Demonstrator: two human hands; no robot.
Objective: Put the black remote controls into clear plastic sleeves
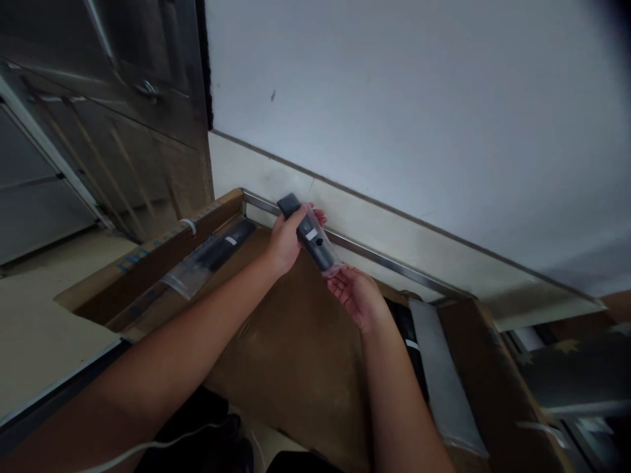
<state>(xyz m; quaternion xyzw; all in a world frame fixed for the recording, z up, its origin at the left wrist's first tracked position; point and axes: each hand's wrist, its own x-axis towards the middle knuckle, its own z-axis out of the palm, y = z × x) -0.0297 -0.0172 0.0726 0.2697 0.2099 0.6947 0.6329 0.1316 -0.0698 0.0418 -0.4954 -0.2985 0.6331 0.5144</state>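
A dark oblong item in a clear plastic sleeve (320,249), with a white label on it, is held up over the cardboard box (300,355). My left hand (286,242) is closed round its upper part, thumb on top. At the lower end, the fingers of my right hand (357,295) pinch the gathered end of the sleeve. Another dark item in a clear sleeve (224,249), also with a white label, lies along the box's left side. Along the right side lies a black item (411,348), partly hidden by my right forearm, beside a flat translucent bag (446,381).
A white wall (394,118) with a tiled base (374,213) rises directly behind the box. A metal door (162,79) with a handle stands at the far left. A white cable (162,443) runs across the bottom left. Blurred furniture (576,368) sits at the right.
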